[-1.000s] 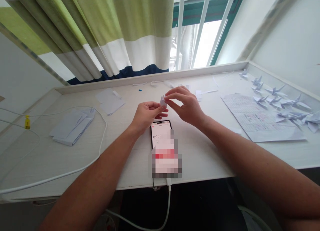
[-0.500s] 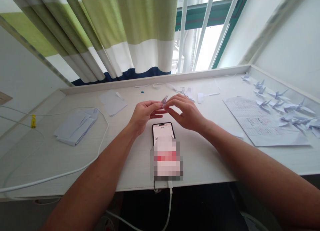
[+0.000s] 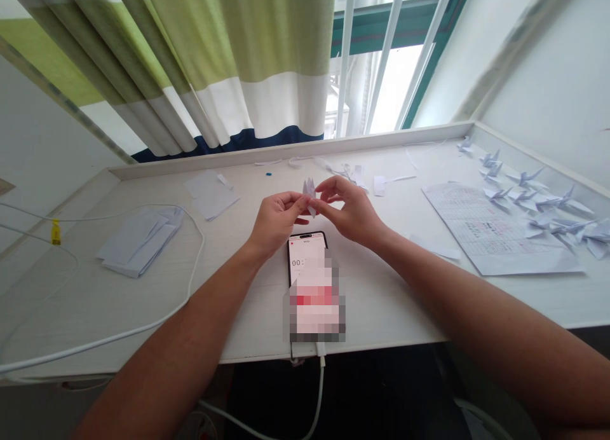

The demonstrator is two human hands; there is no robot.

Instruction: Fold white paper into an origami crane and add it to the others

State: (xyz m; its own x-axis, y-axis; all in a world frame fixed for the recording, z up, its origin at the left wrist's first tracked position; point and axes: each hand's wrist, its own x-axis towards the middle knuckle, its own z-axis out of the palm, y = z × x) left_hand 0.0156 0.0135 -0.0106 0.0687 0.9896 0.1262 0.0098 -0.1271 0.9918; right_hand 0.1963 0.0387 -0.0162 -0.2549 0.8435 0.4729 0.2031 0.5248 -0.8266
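Small folded paper [image 3: 309,188] held above bench [image 3: 381,300], just past far end of phone [image 3: 307,246]. Left hand [image 3: 277,219] pinches it; right hand [image 3: 355,210] has thumb against it, whether gripping cannot tell. Points formed, no spread wings seen: judged part-folded, shaping left. Several winged paper figures [image 3: 524,178] look complete at right; flat paper stack [image 3: 138,246] lies at left

The bare left hand [image 3: 276,222] and bare right hand [image 3: 353,212] hold a small, pointed, folded white paper [image 3: 309,188]. Just nearer than the fingers lies a black-edged rectangular phone [image 3: 300,244]; well right of them, winged white paper figures [image 3: 524,178].
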